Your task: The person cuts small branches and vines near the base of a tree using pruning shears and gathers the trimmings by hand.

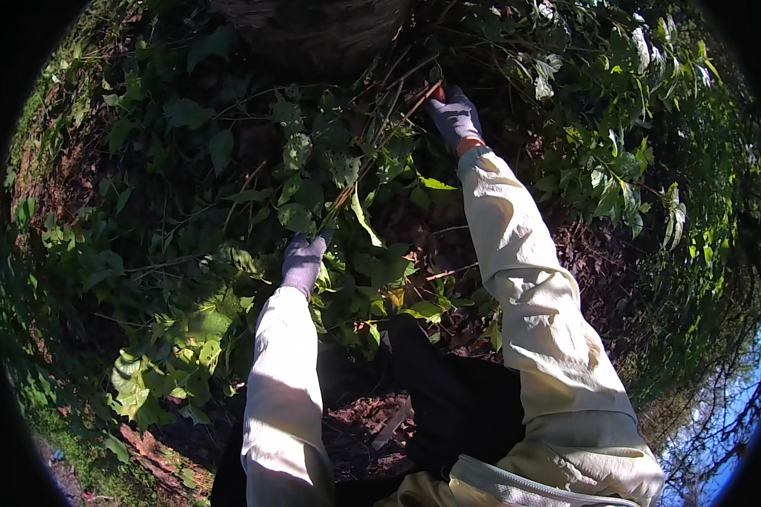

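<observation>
My left hand (304,256), in a grey glove, is closed around the lower part of a bundle of thin leafy stems (345,193). From it the stems slant up and to the right. My right hand (455,117), gloved the same way, grips a red-handled tool (439,94) close to the upper part of those stems. The tool's working end is lost among stems and shade, so its kind cannot be made out. Broad green leaves (296,217), some with holes, hang around the bundle between both hands.
A thick tree trunk (317,32) rises at the top, just beyond the stems. Dense leafy plants (621,171) stand on the right, and sunlit leaves (165,374) spread at lower left. Dry leaf litter (374,424) covers the ground by my dark-clothed legs (463,399).
</observation>
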`<state>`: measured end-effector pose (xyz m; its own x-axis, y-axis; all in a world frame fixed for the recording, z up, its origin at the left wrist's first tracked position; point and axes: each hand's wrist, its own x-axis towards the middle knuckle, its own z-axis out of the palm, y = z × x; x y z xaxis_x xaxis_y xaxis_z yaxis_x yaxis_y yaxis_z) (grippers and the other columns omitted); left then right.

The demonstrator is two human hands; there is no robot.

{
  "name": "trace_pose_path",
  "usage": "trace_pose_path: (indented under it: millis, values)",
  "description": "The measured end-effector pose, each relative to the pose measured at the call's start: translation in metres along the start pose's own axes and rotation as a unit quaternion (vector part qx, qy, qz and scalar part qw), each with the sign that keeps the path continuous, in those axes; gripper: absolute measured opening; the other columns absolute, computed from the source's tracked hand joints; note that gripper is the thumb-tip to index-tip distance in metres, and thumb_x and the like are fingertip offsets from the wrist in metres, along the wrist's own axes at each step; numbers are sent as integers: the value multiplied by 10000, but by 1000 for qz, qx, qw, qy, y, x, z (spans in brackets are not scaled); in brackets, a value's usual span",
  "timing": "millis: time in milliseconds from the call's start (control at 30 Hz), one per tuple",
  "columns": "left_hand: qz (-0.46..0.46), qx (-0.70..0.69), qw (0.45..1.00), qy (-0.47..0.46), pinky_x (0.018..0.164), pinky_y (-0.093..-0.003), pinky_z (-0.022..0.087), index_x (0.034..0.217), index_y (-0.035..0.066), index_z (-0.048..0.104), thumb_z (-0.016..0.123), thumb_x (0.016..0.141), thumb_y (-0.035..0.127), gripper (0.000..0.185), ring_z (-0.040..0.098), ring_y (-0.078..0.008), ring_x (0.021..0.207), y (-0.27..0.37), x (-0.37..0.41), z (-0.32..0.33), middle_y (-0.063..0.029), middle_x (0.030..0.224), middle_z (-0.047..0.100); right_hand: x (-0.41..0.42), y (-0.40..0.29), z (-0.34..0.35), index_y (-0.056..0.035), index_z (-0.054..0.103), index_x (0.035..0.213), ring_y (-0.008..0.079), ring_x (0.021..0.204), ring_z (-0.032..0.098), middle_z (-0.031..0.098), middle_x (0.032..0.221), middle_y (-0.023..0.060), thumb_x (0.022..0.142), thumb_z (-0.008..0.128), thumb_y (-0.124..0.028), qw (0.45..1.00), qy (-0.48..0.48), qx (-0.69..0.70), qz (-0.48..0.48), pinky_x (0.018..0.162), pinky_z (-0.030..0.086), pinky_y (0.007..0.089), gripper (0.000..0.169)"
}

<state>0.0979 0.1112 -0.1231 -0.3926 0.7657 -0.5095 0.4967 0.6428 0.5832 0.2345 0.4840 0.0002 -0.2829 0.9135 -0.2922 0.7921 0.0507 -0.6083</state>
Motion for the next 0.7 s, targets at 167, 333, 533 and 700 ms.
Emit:
trace_pose_path:
  millis: [167, 333, 533, 700]
  values:
    - [60, 43, 997, 5, 1111, -362, 279, 1353, 184, 480, 497, 927, 469, 513, 364, -358, 1323, -1, 9, 2, -235, 1403, 419, 17, -7, -28, -76, 551, 1137, 376, 1074, 574, 600, 1144, 198, 831, 538, -498, 975, 75, -208, -27, 895, 457, 467, 521]
    - [-104, -164, 981, 29, 1108, -355, 286, 1354, 19, 450, 572, 868, 515, 705, 371, -329, 1330, 33, -2, -16, -226, 1408, 421, 35, -14, -24, -87, 535, 1182, 387, 1101, 563, 591, 1175, 200, 824, 562, -491, 960, 60, -256, -98, 908, 448, 493, 540]
    - [-125, -104, 987, 19, 1109, -351, 290, 1341, -32, 444, 612, 842, 502, 751, 365, -300, 1343, 32, 5, -13, -214, 1410, 427, 36, -18, -14, -78, 517, 1201, 404, 1053, 581, 623, 1090, 242, 859, 561, -416, 980, 14, -183, -77, 853, 479, 471, 483]
    - [-33, -49, 998, -19, 1097, -355, 314, 1359, -10, 429, 571, 895, 420, 649, 419, -309, 1299, -6, 22, 25, -201, 1391, 454, 35, -5, -12, -60, 576, 1155, 380, 1067, 583, 633, 1103, 209, 812, 611, -490, 991, 35, -116, -52, 887, 478, 445, 551]
